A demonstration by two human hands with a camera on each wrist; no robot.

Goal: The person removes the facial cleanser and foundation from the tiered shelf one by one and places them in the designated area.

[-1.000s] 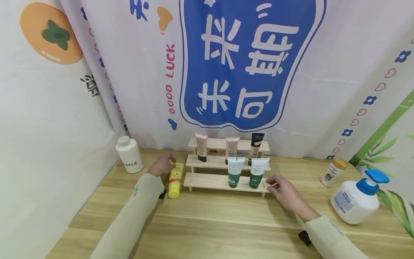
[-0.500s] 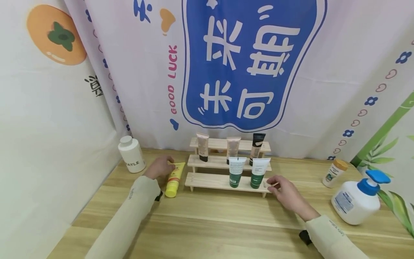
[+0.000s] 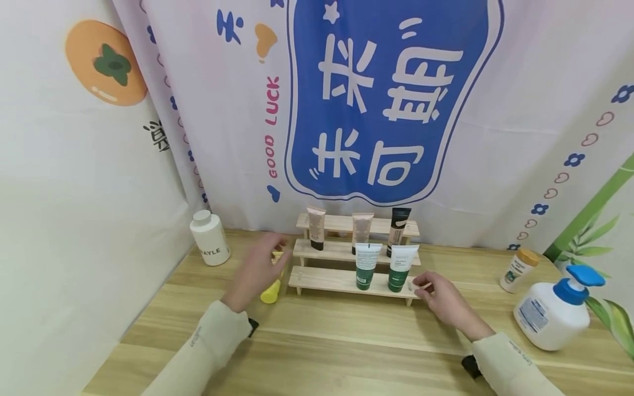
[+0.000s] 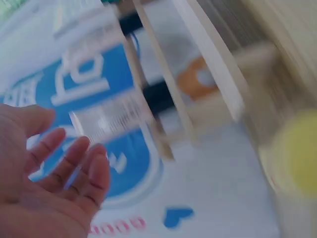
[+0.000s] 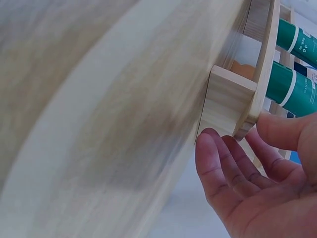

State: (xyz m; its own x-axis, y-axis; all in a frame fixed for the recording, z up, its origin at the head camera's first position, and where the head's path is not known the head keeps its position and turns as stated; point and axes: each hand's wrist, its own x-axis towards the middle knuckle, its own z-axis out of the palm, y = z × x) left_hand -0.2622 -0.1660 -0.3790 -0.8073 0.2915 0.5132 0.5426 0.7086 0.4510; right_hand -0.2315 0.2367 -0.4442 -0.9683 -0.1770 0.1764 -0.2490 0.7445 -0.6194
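The right hand (image 3: 442, 300) has its grip on the near right end of the wooden rack (image 3: 324, 282), thumb on the lowest step's end and fingers curled about the corner. Over on the other side, the left hand (image 3: 255, 272) has its fingers loosely bent and apart with nothing between them, just beside the yellow tube (image 3: 269, 293). That tube is on the tabletop (image 3: 346, 352), near the rack's left end, and the hand hides much of it from me. On the lowest step stand two green-and-white tubes (image 3: 365, 276); on the middle one, two pinkish tubes (image 3: 317, 226) and a black-topped tube (image 3: 398, 224). Farther out, a white bottle (image 3: 210, 242) stands to the left, an orange-capped bottle (image 3: 517, 271) and a blue-topped pump bottle (image 3: 551, 319) to the right. A printed cloth (image 3: 247, 126) hangs behind.
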